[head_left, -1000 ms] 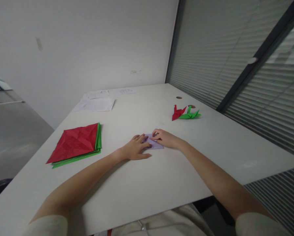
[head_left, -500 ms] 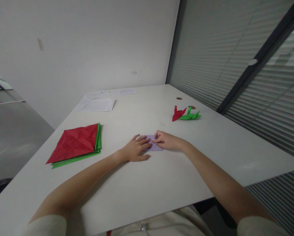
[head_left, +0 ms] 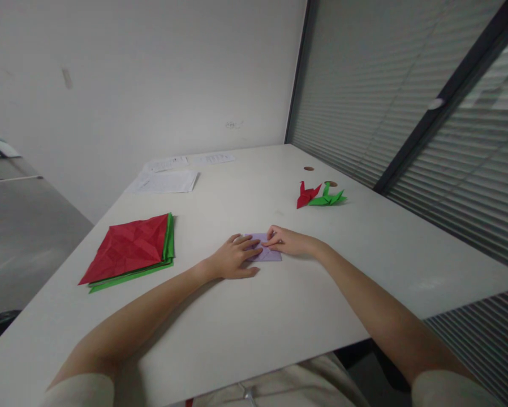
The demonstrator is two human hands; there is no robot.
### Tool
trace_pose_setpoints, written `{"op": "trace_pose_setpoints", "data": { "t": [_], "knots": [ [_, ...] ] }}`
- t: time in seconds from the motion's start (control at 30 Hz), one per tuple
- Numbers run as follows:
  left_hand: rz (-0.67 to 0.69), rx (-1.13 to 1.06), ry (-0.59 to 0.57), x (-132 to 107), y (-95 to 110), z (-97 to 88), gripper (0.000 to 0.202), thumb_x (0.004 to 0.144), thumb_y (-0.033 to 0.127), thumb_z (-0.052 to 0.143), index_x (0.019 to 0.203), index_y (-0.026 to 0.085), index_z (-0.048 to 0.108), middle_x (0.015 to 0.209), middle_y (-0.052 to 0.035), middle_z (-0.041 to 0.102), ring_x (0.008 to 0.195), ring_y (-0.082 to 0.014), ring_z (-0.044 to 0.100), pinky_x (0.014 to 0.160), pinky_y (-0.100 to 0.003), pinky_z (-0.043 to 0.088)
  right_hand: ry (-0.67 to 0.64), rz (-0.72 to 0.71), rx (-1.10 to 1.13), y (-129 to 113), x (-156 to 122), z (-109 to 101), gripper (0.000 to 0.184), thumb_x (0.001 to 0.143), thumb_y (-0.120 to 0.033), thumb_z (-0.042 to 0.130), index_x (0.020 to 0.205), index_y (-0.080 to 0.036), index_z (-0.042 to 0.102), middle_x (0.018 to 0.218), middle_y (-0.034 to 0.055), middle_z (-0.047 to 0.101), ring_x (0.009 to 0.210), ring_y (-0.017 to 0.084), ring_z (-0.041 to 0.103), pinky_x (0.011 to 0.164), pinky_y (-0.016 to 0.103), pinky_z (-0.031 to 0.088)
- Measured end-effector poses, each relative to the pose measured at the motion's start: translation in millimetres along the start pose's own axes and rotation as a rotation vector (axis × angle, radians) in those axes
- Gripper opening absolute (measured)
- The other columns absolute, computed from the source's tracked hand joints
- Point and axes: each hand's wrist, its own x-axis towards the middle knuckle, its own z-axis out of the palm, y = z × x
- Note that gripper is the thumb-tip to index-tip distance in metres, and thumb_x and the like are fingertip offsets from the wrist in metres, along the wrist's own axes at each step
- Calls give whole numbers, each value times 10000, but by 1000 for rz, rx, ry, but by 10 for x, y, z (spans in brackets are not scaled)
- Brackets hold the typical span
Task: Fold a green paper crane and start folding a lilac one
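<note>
A small folded purple paper [head_left: 270, 255] lies flat on the white table [head_left: 288, 316] in front of me. My left hand [head_left: 232, 258] rests on its left part with the fingers stretched out flat, pressing it down. My right hand [head_left: 288, 242] lies on its right part, fingertips together on the fold near the paper's middle. The two hands almost touch above the paper, which is mostly hidden under them.
A stack of red and green paper sheets [head_left: 132, 247] lies at the left. A red folded figure [head_left: 306, 194] and a green folded figure [head_left: 329, 198] stand at the back right. White printed sheets [head_left: 166, 181] lie at the far edge. Window blinds run along the right.
My right fingertips have slid a little along the purple paper toward my left hand. The left hand has stayed pressed in place.
</note>
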Motion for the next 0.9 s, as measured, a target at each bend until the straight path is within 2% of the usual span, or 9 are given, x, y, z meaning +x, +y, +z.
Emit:
{"op": "trace_pose_setpoints", "data": {
  "t": [0.2, 0.43, 0.7, 0.9],
  "knots": [
    [44, -32, 24, 7, -29, 27, 582, 870, 524, 485, 1338, 177, 496, 1452, -139, 426, 1342, -305, 391, 1102, -471, 308, 64, 32, 19, 74, 28, 21, 335, 848, -256, 625, 1178, -224, 668, 945, 53, 539, 829, 162, 558, 774, 295, 446],
    [9, -19, 9, 0, 14, -8, 571, 876, 524, 468, 1334, 184, 485, 1442, -152, 436, 1311, -304, 430, 1082, -481, 317, 64, 40, 9, 46, 19, 5, 383, 843, -258, 627, 1224, -222, 638, 945, 59, 545, 835, 174, 552, 788, 308, 443],
    [-53, 10, 17, -7, 137, 4, 552, 872, 463, 468, 1338, 168, 455, 1431, -165, 438, 1323, -323, 403, 1053, -483, 340, 40, 34, -4, 70, 26, 25, 322, 866, -311, 605, 1164, -215, 678, 941, 56, 535, 830, 170, 553, 771, 296, 439],
    [-54, 21, 13, -13, 131, 36, 566, 873, 473, 461, 1351, 171, 444, 1440, -159, 429, 1324, -323, 402, 1054, -482, 338, 32, 58, -20, 49, 24, 24, 312, 865, -294, 605, 1155, -211, 683, 952, 57, 529, 841, 171, 554, 786, 296, 435]
  ]
}}
